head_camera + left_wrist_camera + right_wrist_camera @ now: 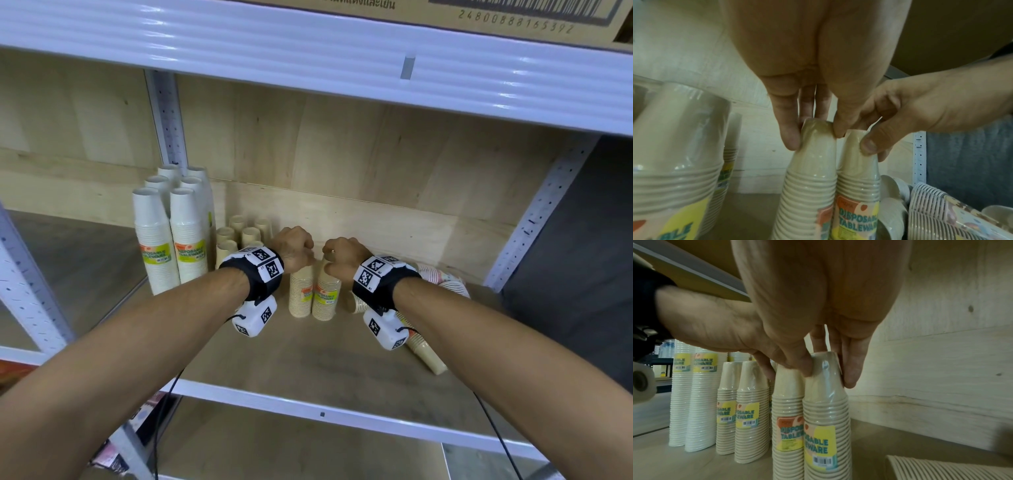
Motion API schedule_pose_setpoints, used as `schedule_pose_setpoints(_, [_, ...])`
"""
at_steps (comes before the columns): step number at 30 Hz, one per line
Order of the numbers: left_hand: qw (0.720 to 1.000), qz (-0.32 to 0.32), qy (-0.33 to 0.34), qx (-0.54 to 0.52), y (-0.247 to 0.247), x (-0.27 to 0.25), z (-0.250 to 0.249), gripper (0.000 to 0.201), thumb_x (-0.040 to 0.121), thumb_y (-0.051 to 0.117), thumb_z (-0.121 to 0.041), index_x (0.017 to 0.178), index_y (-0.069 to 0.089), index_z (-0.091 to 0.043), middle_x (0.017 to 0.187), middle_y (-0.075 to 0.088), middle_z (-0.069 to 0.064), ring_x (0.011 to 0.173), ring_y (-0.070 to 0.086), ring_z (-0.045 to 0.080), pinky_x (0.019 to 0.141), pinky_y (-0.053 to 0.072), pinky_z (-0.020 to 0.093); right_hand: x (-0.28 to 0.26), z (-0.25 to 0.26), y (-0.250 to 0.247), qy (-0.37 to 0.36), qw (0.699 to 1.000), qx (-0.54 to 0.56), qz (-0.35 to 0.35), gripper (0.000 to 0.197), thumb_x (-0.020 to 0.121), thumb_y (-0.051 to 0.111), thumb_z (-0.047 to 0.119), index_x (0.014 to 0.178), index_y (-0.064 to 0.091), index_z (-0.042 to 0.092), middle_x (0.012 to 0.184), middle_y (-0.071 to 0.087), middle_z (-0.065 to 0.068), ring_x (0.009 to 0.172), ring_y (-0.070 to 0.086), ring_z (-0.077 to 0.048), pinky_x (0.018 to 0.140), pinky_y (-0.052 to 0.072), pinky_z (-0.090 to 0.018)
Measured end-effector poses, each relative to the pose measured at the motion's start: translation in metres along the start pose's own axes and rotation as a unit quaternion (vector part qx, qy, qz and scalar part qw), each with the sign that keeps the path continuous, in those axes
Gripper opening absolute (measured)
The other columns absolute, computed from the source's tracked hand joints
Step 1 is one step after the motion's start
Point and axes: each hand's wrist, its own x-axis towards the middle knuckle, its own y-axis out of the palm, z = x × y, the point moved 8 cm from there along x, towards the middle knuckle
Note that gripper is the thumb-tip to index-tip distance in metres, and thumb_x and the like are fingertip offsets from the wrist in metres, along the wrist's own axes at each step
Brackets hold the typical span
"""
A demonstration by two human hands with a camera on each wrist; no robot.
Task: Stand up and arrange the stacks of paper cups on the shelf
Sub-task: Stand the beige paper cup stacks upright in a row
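Observation:
Two shrink-wrapped stacks of beige paper cups stand upright side by side mid-shelf. My left hand [297, 251] pinches the top of the left stack [300, 296]; thumb and fingers curl round its top cup [816, 134]. My right hand [337, 255] grips the top of the right stack [326, 299] the same way. In the right wrist view the right hand [828, 369] is on the nearer stack [826, 421], and the left hand [768, 369] holds the stack beside it [787, 418]. Both stacks touch each other and rest on the shelf board [308, 359].
Tall white cup stacks [171, 236] stand at the back left, with several shorter beige stacks [239, 236] beside them. Patterned stacks [442, 277] and a beige stack [424, 353] lie on their sides at the right. The upper shelf beam [308, 44] hangs overhead.

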Motion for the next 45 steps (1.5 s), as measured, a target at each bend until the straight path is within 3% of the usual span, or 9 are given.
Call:
schedule_pose_setpoints(4, [0.999, 0.029, 0.015, 0.0, 0.004, 0.001, -0.005, 0.04, 0.086, 0.068, -0.018, 0.125, 0.064, -0.014, 0.125, 0.064, 0.004, 0.113, 0.059, 0.022, 0.097, 0.05, 0.034, 0.002, -0.001, 0.001, -0.002, 1.0, 0.001, 0.003, 0.035, 0.083, 0.06, 0.013, 0.117, 0.062, 0.01, 0.114, 0.064, -0.01, 0.105, 0.06, -0.03, 0.074, 0.044, -0.029])
schedule_pose_setpoints(9, [1.0, -0.001, -0.019, 0.002, 0.002, 0.006, 0.0, 0.045, 0.084, 0.069, -0.037, 0.125, 0.061, -0.019, 0.127, 0.057, 0.003, 0.116, 0.055, 0.023, 0.097, 0.048, 0.036, 0.001, -0.001, -0.002, -0.007, 1.0, 0.013, 0.001, 0.034, 0.082, 0.061, 0.012, 0.115, 0.063, 0.005, 0.112, 0.066, -0.012, 0.104, 0.062, -0.031, 0.085, 0.054, -0.038])
schedule_pose_setpoints(16, [0.999, 0.037, 0.013, 0.034, 0.004, 0.008, -0.011, 0.03, 0.083, 0.071, -0.017, 0.113, 0.07, -0.016, 0.117, 0.065, 0.003, 0.103, 0.06, 0.022, 0.083, 0.049, 0.028, 0.0, -0.001, -0.002, -0.005, 1.0, 0.012, 0.0, 0.038, 0.083, 0.061, 0.014, 0.121, 0.061, 0.01, 0.118, 0.063, -0.011, 0.108, 0.059, -0.03, 0.08, 0.049, -0.031])
schedule_pose_setpoints(26, [0.994, 0.088, 0.003, 0.07, -0.018, -0.006, -0.006, 0.033, 0.084, 0.069, -0.011, 0.117, 0.07, -0.012, 0.12, 0.065, 0.003, 0.108, 0.061, 0.021, 0.084, 0.051, 0.026, -0.005, 0.013, -0.01, 0.002, 1.0, -0.021, 0.0, 0.03, 0.084, 0.062, 0.011, 0.115, 0.064, 0.01, 0.113, 0.064, -0.011, 0.099, 0.063, -0.028, 0.068, 0.043, -0.026])
schedule_pose_setpoints(30, [0.984, 0.143, -0.022, 0.102, -0.03, -0.019, 0.007, 0.031, 0.083, 0.07, -0.01, 0.114, 0.071, -0.014, 0.114, 0.068, 0.004, 0.099, 0.066, 0.024, 0.084, 0.058, 0.034, -0.008, 0.034, -0.014, -0.015, 1.0, -0.015, 0.02, 0.037, 0.083, 0.063, 0.013, 0.12, 0.063, 0.017, 0.118, 0.063, -0.007, 0.103, 0.063, -0.026, 0.072, 0.045, -0.026])
schedule_pose_setpoints(35, [0.976, 0.168, -0.066, 0.118, -0.05, -0.038, 0.029, 0.03, 0.079, 0.071, -0.006, 0.109, 0.072, -0.011, 0.109, 0.07, 0.01, 0.077, 0.067, 0.026, 0.071, 0.058, 0.034, -0.011, 0.076, -0.005, -0.048, 0.995, -0.031, 0.084, 0.029, 0.079, 0.069, 0.012, 0.107, 0.069, 0.015, 0.098, 0.064, -0.003, 0.086, 0.061, -0.021, 0.054, 0.039, -0.02])
schedule_pose_setpoints(38, [0.975, 0.162, -0.088, 0.126, -0.061, -0.049, 0.045, 0.028, 0.077, 0.071, -0.005, 0.105, 0.074, -0.009, 0.106, 0.071, 0.013, 0.07, 0.064, 0.024, 0.063, 0.057, 0.032, -0.01, 0.101, 0.005, -0.066, 0.992, -0.02, 0.109, 0.028, 0.076, 0.072, 0.013, 0.103, 0.069, 0.015, 0.094, 0.062, -0.001, 0.083, 0.06, -0.019, 0.053, 0.039, -0.02])
schedule_pose_setpoints(42, [0.978, 0.142, -0.103, 0.115, -0.07, -0.061, 0.066, 0.024, 0.073, 0.072, -0.006, 0.098, 0.073, -0.007, 0.103, 0.071, 0.014, 0.085, 0.07, 0.03, 0.073, 0.06, 0.038, -0.006, 0.126, 0.017, -0.086, 0.989, -0.011, 0.116, 0.034, 0.072, 0.073, 0.013, 0.105, 0.069, 0.017, 0.098, 0.065, -0.002, 0.085, 0.061, -0.02, 0.065, 0.047, -0.023])
schedule_pose_setpoints(45, [0.981, 0.124, -0.099, 0.109, -0.073, -0.068, 0.075, 0.022, 0.073, 0.073, -0.007, 0.095, 0.073, -0.008, 0.099, 0.073, 0.012, 0.09, 0.069, 0.027, 0.077, 0.059, 0.039, -0.004, 0.138, 0.022, -0.099, 0.989, 0.002, 0.109, 0.031, 0.073, 0.072, 0.011, 0.103, 0.069, 0.016, 0.098, 0.065, -0.004, 0.086, 0.062, -0.021, 0.066, 0.047, -0.024])
